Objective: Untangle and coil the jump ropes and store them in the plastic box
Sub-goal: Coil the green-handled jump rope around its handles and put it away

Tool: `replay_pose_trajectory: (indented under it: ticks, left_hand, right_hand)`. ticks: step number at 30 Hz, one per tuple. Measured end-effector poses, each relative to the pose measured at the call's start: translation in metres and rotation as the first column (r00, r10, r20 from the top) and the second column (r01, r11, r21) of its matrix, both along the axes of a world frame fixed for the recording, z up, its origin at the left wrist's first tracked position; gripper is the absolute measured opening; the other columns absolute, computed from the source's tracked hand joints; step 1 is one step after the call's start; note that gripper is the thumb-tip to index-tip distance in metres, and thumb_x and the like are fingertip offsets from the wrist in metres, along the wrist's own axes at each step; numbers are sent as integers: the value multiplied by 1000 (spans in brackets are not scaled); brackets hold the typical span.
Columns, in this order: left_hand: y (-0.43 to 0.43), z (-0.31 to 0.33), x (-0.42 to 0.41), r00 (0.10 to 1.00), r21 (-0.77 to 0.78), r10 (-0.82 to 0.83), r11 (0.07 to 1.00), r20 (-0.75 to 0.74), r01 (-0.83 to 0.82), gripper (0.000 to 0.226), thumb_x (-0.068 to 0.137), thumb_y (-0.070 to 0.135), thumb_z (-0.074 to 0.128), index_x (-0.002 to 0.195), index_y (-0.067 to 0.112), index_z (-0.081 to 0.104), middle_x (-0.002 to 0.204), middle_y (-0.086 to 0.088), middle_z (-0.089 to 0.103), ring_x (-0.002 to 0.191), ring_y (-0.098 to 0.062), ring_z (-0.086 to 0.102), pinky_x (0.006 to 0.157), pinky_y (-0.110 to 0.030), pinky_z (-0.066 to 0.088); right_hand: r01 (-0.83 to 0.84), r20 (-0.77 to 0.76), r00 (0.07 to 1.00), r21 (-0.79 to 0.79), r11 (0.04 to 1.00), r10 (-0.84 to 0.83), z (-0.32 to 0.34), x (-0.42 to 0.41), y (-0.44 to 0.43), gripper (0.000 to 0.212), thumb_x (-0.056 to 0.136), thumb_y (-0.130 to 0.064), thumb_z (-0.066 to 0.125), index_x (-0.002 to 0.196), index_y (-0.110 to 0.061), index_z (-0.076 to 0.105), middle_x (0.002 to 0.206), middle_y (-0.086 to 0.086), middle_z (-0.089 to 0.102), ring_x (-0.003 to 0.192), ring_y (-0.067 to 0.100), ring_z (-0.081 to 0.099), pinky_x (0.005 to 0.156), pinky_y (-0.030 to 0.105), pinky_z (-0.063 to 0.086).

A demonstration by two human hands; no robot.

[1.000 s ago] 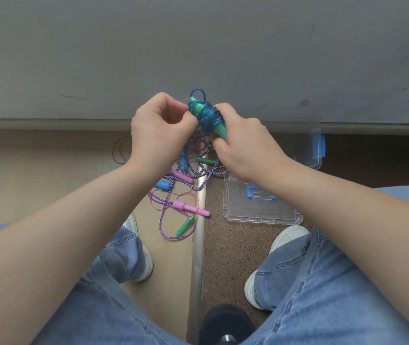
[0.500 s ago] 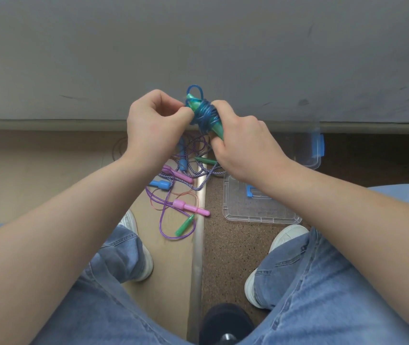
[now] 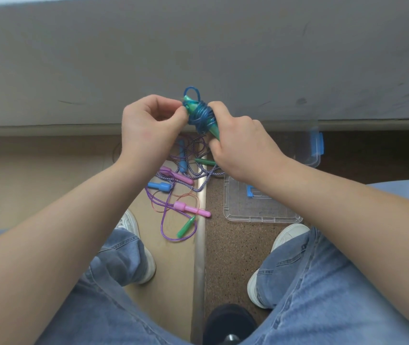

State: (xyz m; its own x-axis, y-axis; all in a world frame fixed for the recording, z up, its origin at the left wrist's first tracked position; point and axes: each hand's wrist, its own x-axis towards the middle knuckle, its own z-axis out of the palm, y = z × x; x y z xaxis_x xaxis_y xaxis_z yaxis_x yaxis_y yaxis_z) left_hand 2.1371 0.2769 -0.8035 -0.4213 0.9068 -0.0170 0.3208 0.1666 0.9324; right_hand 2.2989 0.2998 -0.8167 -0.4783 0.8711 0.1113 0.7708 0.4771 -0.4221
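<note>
In the right hand [image 3: 243, 150] the lower end of the blue rope bundle [image 3: 199, 115] is gripped; its upper end, at 11 o'clock, is pinched by the left hand [image 3: 148, 128]. The long axis is laid from 11 to 5 o'clock. Blue cord is wound tightly round green handles [image 3: 214, 131], one small loop left free on top. The plastic box [image 3: 309, 158] is seen at 3 o'clock of the right hand, the nearer one.
</note>
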Motion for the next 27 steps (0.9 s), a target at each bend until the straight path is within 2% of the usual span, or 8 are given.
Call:
replay_pose_trajectory:
  ticks: [3,10,14,16,18,21,24,27]
  left_hand:
    - [-2,0,-1,994,7,-91,996,-55,91,3,84,16,76,81,18,75,72,9,72,63,1,62,63,-17,51]
    - [-1,2,-1,994,-13,-43,999,100,45,2,87,18,75,87,16,75,75,3,73,58,-3,59,55,-19,49]
    - [1,0,-11,979,-12,-98,995,180,102,9,88,18,76,95,22,72,76,5,73,59,-6,59,55,-19,48]
    - [3,2,-16,965,-45,-159,984,207,172,21,88,17,75,107,25,70,74,7,72,56,-6,59,54,-18,49]
    - [4,4,-20,960,-62,-238,967,146,249,21,90,17,73,112,19,71,77,10,74,62,-3,63,54,-17,50]
    - [1,4,-21,935,-99,-354,930,12,353,10,96,19,65,102,22,72,66,19,69,59,2,61,52,-17,50]
    - [-1,2,-21,913,-98,-400,908,84,407,15,99,22,60,97,30,73,63,14,61,53,-6,51,53,-22,47]
    - [-1,-3,-21,926,-129,-350,921,141,367,10,94,28,67,92,26,77,67,5,62,53,-11,47,54,-25,44]
  right_hand:
    - [1,11,1000,-6,1000,-1,-3,3,2,46,93,-23,49,137,-16,39,95,24,67,82,49,58,73,46,44]
    - [-33,-50,998,-86,996,29,-3,4,3,44,93,-22,50,136,-17,41,96,21,67,75,42,49,69,41,35]
    - [-57,-120,992,-199,978,34,-4,6,7,38,94,-26,52,132,-22,43,89,14,66,79,42,56,68,38,39]
    - [-113,-194,979,-288,951,57,-3,9,10,27,95,-27,54,121,-26,46,78,3,62,73,31,57,64,35,39]
    - [-173,-273,959,-370,913,71,0,13,11,20,95,-26,57,112,-31,47,72,-5,60,66,19,57,61,32,39]
    - [-266,-367,925,-437,859,100,1,17,12,21,96,-26,59,115,-27,50,80,-2,65,70,18,63,63,30,48]
    - [-309,-425,902,-509,804,77,-2,18,13,25,95,-24,61,118,-21,52,76,-5,63,64,12,58,63,32,50]
    - [-263,-317,942,-508,820,106,-7,17,18,37,86,-49,66,116,-28,59,91,-8,68,80,8,65,77,38,55]
